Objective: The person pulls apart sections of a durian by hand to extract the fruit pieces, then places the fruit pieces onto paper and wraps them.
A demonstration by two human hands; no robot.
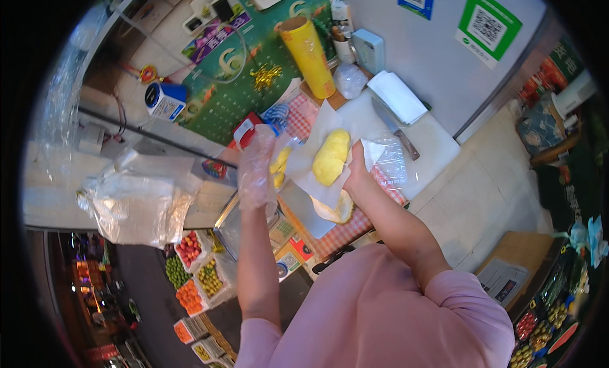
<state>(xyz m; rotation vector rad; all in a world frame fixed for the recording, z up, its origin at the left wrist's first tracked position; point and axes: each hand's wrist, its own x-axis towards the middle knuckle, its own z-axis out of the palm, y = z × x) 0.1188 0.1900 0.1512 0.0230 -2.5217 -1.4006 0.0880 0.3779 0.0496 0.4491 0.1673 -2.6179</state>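
Observation:
My right hand (pixel 358 167) grips the edge of a sheet of white paper (pixel 304 154). A large yellow lobe of durian flesh (pixel 331 158) lies on that paper. My left hand (pixel 257 170) wears a loose clear plastic glove and is raised left of the paper, beside a red box (pixel 245 131). Its fingers are blurred by the plastic, so their grip is unclear. Smaller yellow flesh pieces (pixel 280 168) show between that hand and the paper. Below the paper rests a piece of spiky durian husk (pixel 343 211), pale inside. To the right of my right hand is a clear plastic tray (pixel 391 164).
A knife (pixel 406 143) lies on the white cutting board (pixel 435 161), near a folded white cloth (pixel 398 97). Behind stands a yellow roll of film (pixel 311 58). Plastic bags (pixel 138 199) hang at left. Fruit crates (pixel 209 277) are lower left, and a cardboard box (pixel 516 258) is at right.

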